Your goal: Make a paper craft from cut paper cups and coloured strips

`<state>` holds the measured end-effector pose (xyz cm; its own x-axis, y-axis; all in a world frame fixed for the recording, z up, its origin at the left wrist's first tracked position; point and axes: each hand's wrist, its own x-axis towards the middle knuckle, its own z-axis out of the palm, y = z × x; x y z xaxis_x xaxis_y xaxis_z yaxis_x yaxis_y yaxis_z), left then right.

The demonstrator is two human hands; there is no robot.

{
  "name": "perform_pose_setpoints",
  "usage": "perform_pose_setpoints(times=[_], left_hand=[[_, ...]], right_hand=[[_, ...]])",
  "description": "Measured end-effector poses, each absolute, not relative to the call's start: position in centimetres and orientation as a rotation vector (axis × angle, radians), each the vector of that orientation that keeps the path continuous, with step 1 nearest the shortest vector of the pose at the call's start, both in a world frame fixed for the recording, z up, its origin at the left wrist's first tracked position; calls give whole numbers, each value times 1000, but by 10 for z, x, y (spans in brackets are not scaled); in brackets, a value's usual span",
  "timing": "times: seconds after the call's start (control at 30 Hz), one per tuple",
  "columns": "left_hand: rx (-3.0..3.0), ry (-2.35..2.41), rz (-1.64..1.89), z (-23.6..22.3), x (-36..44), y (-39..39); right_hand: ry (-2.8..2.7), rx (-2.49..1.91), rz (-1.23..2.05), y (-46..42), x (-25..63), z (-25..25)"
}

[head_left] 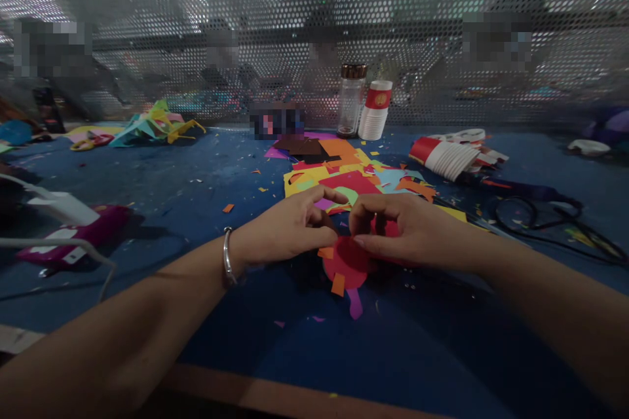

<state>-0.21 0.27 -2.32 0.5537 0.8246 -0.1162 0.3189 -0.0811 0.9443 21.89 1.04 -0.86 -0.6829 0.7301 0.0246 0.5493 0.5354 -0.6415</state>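
Risk of a crease or small tear in the thin red paper disc (346, 265), from a hard pinch or uneven pull at its far rim. Could also slide out of line on the blue table top (216, 334), if brushed by either wrist. Possible loss of the orange scrap (338, 284) or purple strip (355, 304) at its near rim, if merely loose: attachment impossible to tell.

As for looks: flat, plain, deep red, roughly round, shaded towards the far rim; orange scrap across the near rim, purple strip poking out towards the table's front edge. Located midway between the left and right edges, nearer the front edge than the back, short of the heap of coloured paper (344, 181).

On the left hand (295, 222), thumb and index finger apart, curved above the disc's far-left side. On the right hand (417, 229), bent fingers and thumb close together at the far rim; grip or mere touch, impossible to tell.
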Motion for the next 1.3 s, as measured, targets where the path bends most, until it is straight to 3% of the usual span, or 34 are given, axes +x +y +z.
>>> perform_pose_setpoints(times=[0.47, 0.87, 1.3], left_hand=[[1659, 991, 535, -21, -3, 2], [1480, 1037, 795, -19, -8, 5], [1433, 1161, 928, -13, -16, 13]], right_hand=[[-2408, -1009, 897, 10, 219, -8], [-2119, -1375, 417, 41, 276, 8], [-2595, -1649, 438, 49, 304, 6]])
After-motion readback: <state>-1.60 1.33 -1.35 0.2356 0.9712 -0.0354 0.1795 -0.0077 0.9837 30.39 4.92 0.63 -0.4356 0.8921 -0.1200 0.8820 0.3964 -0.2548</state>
